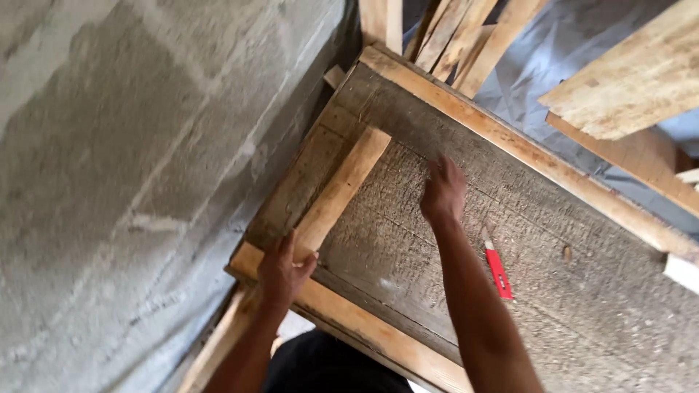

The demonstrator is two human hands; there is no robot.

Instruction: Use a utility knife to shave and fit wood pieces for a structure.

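Currently left hand [282, 273] in closed grip on wood batten [341, 191] end; right hand [442, 191] open, flat on panel [466, 218]. Batten probably stiff, light; best held near ends.

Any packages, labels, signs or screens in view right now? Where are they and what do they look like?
None in view: only bare wood, a grey block wall and grey sheeting.
Closest thing to it: a red marking pencil, slim with a pale tip, lying on the dusty board beside the right forearm.

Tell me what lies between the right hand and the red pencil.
In the head view, only bare, dusty grey board lies between the right hand and the red pencil.
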